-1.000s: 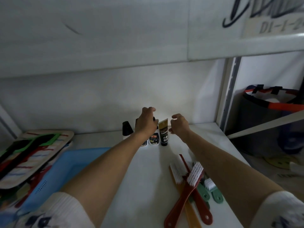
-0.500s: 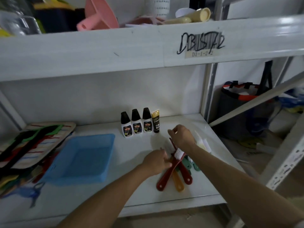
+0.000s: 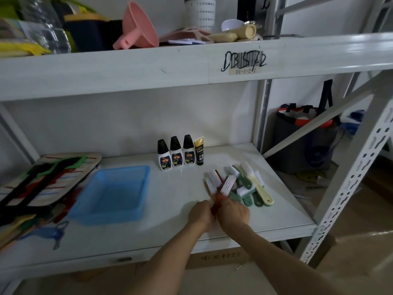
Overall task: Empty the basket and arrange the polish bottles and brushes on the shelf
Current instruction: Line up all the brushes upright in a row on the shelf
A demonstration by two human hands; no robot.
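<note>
Three white polish bottles with black caps stand in a row at the back of the white shelf, with a black-and-gold tube at their right. The blue basket sits empty to the left. My left hand and my right hand are side by side, both closed on the handles of the red brushes, whose white bristles point away from me. Green brushes and a cream brush lie in a loose pile just right of them.
Striped cloth items are stacked at the shelf's left end, with a blue clip in front. The upper shelf holds a pink funnel and other wares. A grey upright and a dark bag stand to the right.
My hands left the bottles at the back and came down to the brushes. Both now grip the red brush handles near the shelf's front. The view pulled back from the shelf.
</note>
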